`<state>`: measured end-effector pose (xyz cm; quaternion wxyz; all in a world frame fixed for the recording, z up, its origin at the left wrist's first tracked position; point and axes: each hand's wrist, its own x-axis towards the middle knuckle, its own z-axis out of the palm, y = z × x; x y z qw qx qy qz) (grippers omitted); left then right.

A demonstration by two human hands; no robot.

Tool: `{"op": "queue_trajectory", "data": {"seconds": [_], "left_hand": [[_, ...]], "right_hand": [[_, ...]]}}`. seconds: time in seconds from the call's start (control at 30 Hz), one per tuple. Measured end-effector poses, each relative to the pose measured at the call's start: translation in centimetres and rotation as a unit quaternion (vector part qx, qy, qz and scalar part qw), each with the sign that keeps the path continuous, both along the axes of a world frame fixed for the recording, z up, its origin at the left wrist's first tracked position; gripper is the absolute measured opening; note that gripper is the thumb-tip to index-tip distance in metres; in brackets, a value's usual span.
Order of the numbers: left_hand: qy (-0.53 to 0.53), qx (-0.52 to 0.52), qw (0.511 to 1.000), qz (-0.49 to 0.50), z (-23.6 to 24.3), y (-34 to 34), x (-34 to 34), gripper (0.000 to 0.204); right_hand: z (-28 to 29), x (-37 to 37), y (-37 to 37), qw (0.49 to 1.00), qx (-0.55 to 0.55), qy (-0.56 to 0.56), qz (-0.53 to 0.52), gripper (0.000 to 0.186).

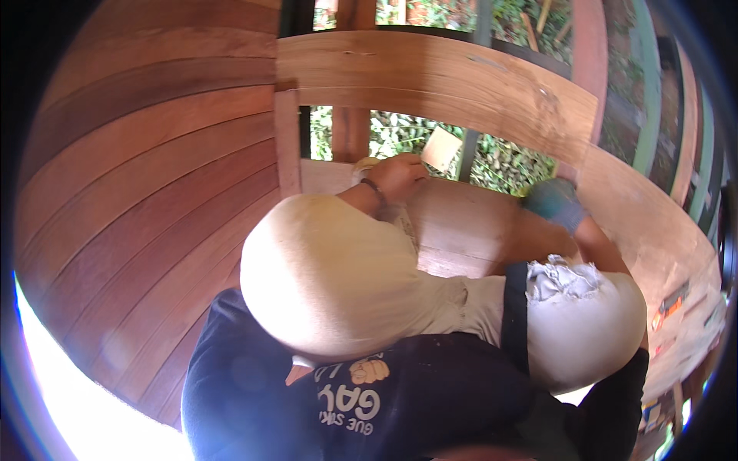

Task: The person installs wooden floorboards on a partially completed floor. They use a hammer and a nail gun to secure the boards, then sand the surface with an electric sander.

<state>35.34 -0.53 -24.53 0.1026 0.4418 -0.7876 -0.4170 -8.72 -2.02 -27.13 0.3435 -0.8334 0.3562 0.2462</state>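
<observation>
Below the plank (461, 77), the left hand (398, 177) curls near the block (442, 149) at the board's (461, 211) edge; its grip is unclear. Below the plank's right end, the gloved right hand (555, 201) blurs, hold untellable. A nudge could drop the block, if loose.

Knotted wooden plank (346, 69): 1. Below it: 2 hands (1 left hand (401, 175), 1 right hand (550, 197)), 1 glove (556, 201), 1 bracelet (375, 190), 1 small wood block (442, 148), 2 trouser knees (315, 261), 1 dark T-shirt (453, 392). Left of plank: several wall boards (154, 157), exact count unclear.
</observation>
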Motion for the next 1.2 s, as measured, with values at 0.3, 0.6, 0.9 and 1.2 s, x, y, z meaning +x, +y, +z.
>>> {"op": "queue_trajectory", "data": {"seconds": [0.3, 0.6, 0.9, 1.2], "left_hand": [[-0.057, -0.102, 0.992, 0.04, 3.3, 2.6, 4.8, 0.025], [-0.206, -0.119, 0.934, 0.264, -0.9, 13.3, 10.8, 0.078], [-0.206, -0.132, 0.946, 0.212, -3.4, 13.6, 14.7, 0.08], [-0.181, -0.066, 0.954, 0.232, -1.0, 8.8, 13.0, 0.072]], "right_hand": [[-5.9, -2.9, -0.1, 0.982, -0.055, -0.118, -0.14, 0.029], [1.2, 2.0, -4.2, 0.731, 0.29, -0.034, -0.617, 0.031], [-3.0, 2.8, -3.5, 0.737, 0.287, -0.004, -0.613, 0.048], [1.5, 4.4, -3.7, 0.78, 0.234, 0.054, -0.577, 0.041]]}}
